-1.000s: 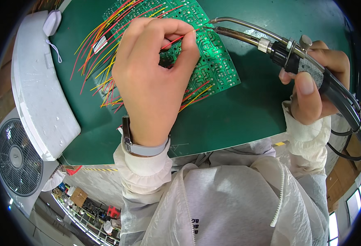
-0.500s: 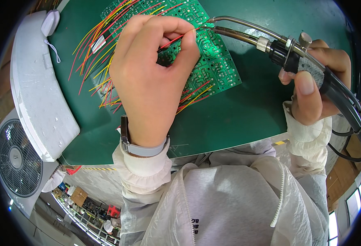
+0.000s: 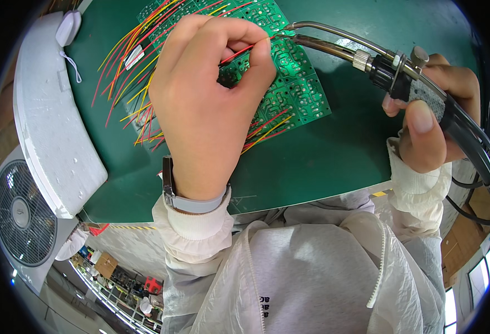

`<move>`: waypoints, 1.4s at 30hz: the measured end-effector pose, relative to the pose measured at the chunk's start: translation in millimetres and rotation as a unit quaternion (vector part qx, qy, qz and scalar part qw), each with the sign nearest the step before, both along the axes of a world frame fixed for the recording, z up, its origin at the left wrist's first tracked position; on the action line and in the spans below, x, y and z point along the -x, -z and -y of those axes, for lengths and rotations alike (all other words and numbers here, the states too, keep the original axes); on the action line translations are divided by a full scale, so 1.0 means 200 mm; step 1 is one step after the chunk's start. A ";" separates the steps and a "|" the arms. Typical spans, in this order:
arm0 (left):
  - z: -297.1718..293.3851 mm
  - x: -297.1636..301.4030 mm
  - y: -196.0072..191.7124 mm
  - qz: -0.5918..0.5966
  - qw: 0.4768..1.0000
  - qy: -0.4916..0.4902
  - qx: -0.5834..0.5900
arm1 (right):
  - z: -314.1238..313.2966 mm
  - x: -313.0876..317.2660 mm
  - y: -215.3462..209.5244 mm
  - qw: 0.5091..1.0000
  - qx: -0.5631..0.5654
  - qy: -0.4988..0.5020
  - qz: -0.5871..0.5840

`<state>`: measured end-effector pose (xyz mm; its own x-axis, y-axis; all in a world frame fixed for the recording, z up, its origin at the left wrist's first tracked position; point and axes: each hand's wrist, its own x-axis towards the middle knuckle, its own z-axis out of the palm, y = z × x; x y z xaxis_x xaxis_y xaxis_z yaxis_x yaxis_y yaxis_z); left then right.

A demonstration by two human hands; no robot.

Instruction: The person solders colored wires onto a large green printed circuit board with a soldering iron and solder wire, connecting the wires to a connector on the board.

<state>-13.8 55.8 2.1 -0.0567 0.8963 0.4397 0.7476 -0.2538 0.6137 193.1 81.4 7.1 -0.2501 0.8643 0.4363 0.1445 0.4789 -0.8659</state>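
Looking down, head view, table [image 3: 311,178]: one, green, from centre to 12 o'clock.
Room: one fan [image 3: 19,214] between 8 and 9, a brown box [image 3: 106,266] at 8.
White foam block [image 3: 55,111]: one, between 9 and 10.
Circuit board [image 3: 295,92]: at least one green panel, 1 o'clock; many wires [image 3: 146,25] overlap at 11, uncountable.
Left hand [image 3: 208,97]: 11 o'clock, grip pinched on one red wire [image 3: 235,54].
Right hand [image 3: 429,131]: between 2 and 3, grip wrapped around one soldering iron [image 3: 362,59], tip beside the wire's end.
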 end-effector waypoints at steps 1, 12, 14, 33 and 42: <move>0.00 0.00 0.00 -0.001 1.000 0.002 -0.003 | 0.00 0.00 0.00 1.000 0.000 -0.006 -0.009; 0.00 -0.05 -0.07 -0.095 0.994 0.000 0.052 | -0.01 -0.02 0.01 0.999 0.013 -0.032 -0.022; -0.01 -0.05 -0.07 -0.098 0.994 0.000 0.050 | -0.01 -0.02 0.00 0.999 0.005 -0.038 -0.016; -0.01 0.00 -0.02 -0.038 0.999 0.002 0.009 | -0.04 -0.01 0.01 0.980 -0.101 0.169 0.007; 0.01 -0.02 -0.05 -0.110 0.994 -0.007 0.014 | -0.09 0.07 0.04 0.968 -0.086 0.227 -0.067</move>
